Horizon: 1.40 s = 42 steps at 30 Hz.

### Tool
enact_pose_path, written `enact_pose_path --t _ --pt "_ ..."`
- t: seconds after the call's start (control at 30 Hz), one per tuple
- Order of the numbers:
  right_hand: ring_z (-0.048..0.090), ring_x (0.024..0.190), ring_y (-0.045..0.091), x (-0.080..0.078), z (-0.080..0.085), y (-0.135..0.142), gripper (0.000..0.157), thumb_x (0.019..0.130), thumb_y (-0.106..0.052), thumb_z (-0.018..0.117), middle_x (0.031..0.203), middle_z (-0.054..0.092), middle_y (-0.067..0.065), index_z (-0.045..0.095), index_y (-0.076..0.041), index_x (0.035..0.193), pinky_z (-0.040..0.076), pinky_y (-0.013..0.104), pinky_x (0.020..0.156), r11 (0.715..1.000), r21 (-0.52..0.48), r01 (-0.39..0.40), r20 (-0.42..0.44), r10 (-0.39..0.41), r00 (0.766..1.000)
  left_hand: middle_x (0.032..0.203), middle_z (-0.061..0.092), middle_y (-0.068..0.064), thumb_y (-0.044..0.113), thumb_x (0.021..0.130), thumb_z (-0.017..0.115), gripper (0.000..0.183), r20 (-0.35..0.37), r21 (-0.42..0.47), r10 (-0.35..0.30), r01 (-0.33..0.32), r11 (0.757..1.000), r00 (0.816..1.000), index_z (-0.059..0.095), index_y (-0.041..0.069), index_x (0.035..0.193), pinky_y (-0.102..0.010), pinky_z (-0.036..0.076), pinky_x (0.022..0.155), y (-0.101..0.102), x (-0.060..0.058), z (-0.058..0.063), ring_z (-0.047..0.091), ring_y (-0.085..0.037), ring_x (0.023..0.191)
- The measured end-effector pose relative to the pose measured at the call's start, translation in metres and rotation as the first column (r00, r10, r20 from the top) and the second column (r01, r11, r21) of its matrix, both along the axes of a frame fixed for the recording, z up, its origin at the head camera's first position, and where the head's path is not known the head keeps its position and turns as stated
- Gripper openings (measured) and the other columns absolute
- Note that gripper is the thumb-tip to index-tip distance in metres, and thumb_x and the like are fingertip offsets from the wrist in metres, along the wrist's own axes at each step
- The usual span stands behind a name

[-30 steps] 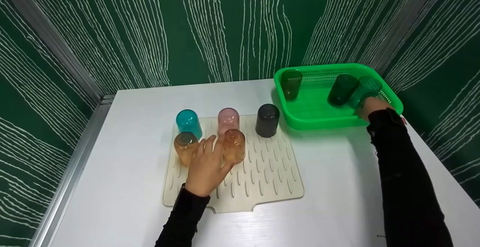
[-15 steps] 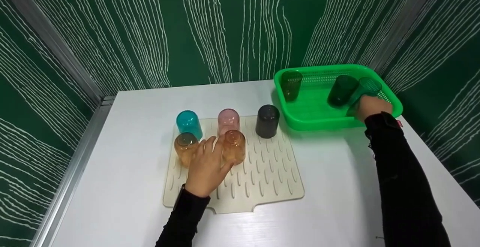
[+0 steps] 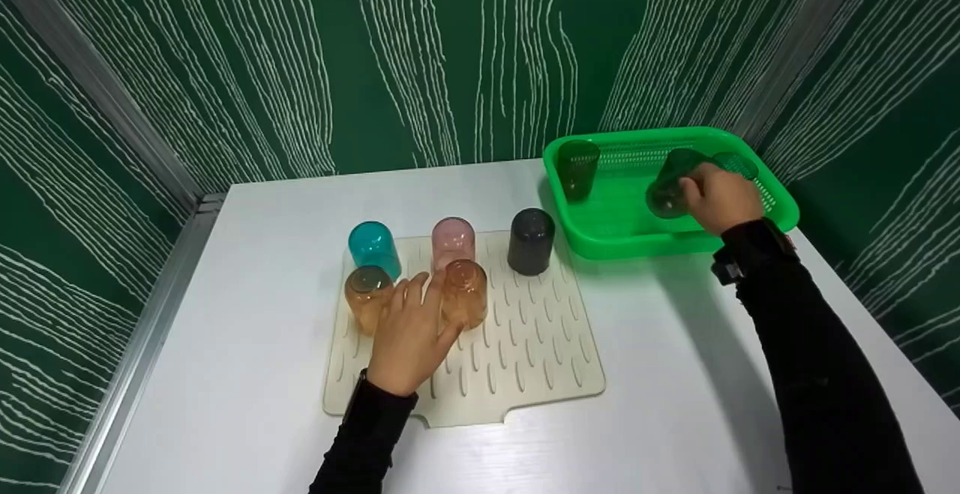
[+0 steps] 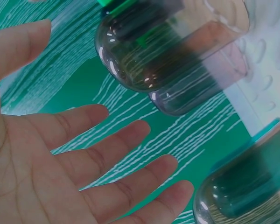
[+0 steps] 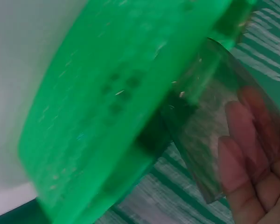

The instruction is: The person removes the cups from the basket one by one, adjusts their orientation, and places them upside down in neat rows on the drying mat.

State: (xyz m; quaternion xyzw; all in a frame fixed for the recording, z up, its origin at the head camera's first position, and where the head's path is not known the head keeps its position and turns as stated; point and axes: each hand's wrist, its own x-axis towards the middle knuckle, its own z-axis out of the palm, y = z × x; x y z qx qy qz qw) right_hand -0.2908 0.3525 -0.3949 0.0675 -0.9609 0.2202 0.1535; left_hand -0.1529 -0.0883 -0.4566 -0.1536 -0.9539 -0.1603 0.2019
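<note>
Upper right, the right hand point(image 3: 724, 198) grips a dark glass point(image 3: 664, 193); lower centre, the left hand point(image 3: 409, 338) spreads beside an amber glass point(image 3: 466, 295)

White table point(image 3: 225, 359); directly on it, a cream ridged mat point(image 3: 529, 374) and a green basket point(image 3: 637, 247)

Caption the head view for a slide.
Right hand grips a dark cup at the green basket; left hand beside two amber cups.
</note>
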Motion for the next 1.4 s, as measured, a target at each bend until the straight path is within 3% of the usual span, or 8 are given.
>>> enact_pose_path --t 0.07,0.17,0.3,0.6,0.87,1.13,1.3,1.4 --pt "0.062 0.087 0.051 0.004 0.005 -0.013 0.035 0.115 -0.018 0.05 0.101 0.065 0.037 0.063 0.014 0.119 0.044 0.06 0.078 0.997 -0.062 -0.036 -0.043 0.033 0.999 0.137 0.066 -0.028 0.031 0.09 0.085 0.071 0.008 0.004 0.006 -0.007 1.0 1.0 0.058 0.0 0.148 -0.065 0.049 0.109 0.0 0.001 0.001 0.062 -0.049 0.128" --pt "0.067 0.081 0.014 0.013 0.01 -0.034 0.032 0.114 -0.017 0.053 0.102 0.07 0.033 0.066 0.012 0.118 0.047 0.042 0.079 0.983 -0.151 -0.101 -0.105 0.086 0.991 0.138 0.066 -0.029 0.032 0.091 0.084 0.07 0.014 0.007 0.008 -0.008 1.0 1.0 0.058 0.0 0.148 -0.066 0.049 0.11 0.0 0.002 0.002 0.062 -0.05 0.129" --pt "0.053 0.077 -0.023 0.03 0.011 -0.062 0.021 0.111 -0.01 0.059 0.097 0.076 0.027 0.069 0.008 0.11 0.045 0.015 0.074 0.94 -0.267 -0.211 -0.169 0.17 0.971 0.138 0.065 -0.029 0.032 0.092 0.084 0.07 0.015 0.004 0.003 -0.003 1.0 1.0 0.058 0.0 0.149 -0.067 0.049 0.11 0.0 0.002 0.003 0.062 -0.051 0.129" --pt "0.066 0.085 -0.017 0.063 0.002 -0.106 0.006 0.103 0.008 0.063 0.091 0.078 0.026 0.068 0.011 0.101 0.049 0.008 0.082 0.825 -0.418 -0.379 -0.272 0.285 0.919 0.137 0.066 -0.029 0.032 0.091 0.085 0.071 -0.001 0.004 -0.002 0.002 1.0 1.0 0.058 -0.001 0.147 -0.063 0.053 0.108 -0.001 0.002 0.004 0.064 -0.05 0.128" --pt "0.067 0.087 -0.014 0.083 -0.019 -0.126 0.007 0.102 0.012 0.06 0.092 0.074 0.03 0.066 0.015 0.103 0.05 0.011 0.084 0.757 -0.514 -0.404 -0.304 0.28 0.911 0.137 0.066 -0.029 0.032 0.092 0.085 0.07 -0.012 0.018 -0.013 0.013 1.0 1.0 0.058 -0.002 0.146 -0.062 0.052 0.109 0.0 0.002 0.003 0.063 -0.048 0.128" --pt "0.072 0.089 -0.009 0.092 -0.034 -0.138 0.008 0.097 0.017 0.063 0.091 0.08 -0.001 0.068 0.014 0.102 0.054 0.013 0.086 0.658 -0.59 -0.468 -0.307 0.353 0.884 0.136 0.066 -0.028 0.033 0.092 0.084 0.069 -0.026 0.019 -0.014 0.015 1.0 1.0 0.059 -0.002 0.146 -0.062 0.053 0.107 0.0 0.002 0.001 0.063 -0.048 0.127" --pt "0.075 0.092 -0.005 0.093 -0.042 -0.144 0.009 0.097 0.018 0.061 0.093 0.079 0.02 0.067 0.016 0.103 0.058 0.015 0.086 0.594 -0.624 -0.507 -0.298 0.419 0.858 0.134 0.067 -0.028 0.032 0.092 0.084 0.072 -0.033 0.036 -0.012 0.014 0.999 0.999 0.056 -0.003 0.148 -0.062 0.055 0.104 0.001 0.001 0.002 0.064 -0.047 0.126" --pt "0.075 0.093 -0.005 0.094 -0.045 -0.147 0.008 0.098 0.017 0.061 0.094 0.076 0.03 0.066 0.016 0.103 0.058 0.015 0.086 0.585 -0.622 -0.521 -0.296 0.441 0.847 0.133 0.068 -0.027 0.031 0.092 0.083 0.073 -0.048 0.051 -0.017 0.019 0.999 0.999 0.054 -0.005 0.149 -0.061 0.056 0.104 0.002 0.0 0.001 0.064 -0.045 0.125"
